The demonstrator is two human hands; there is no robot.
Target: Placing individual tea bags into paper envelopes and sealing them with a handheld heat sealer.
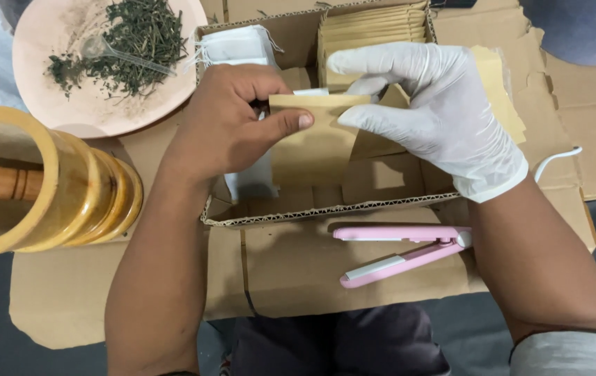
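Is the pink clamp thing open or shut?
Open. The pink clamp tool lies on the cardboard, its two arms spread in a V, joined only at the right end. Neither hand touches it.

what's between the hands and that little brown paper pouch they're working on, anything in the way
Nothing visible. The left hand and the gloved right hand both already pinch the top edge of the brown paper pouch above the open cardboard box. The pink sealer lies apart, in front of the box.
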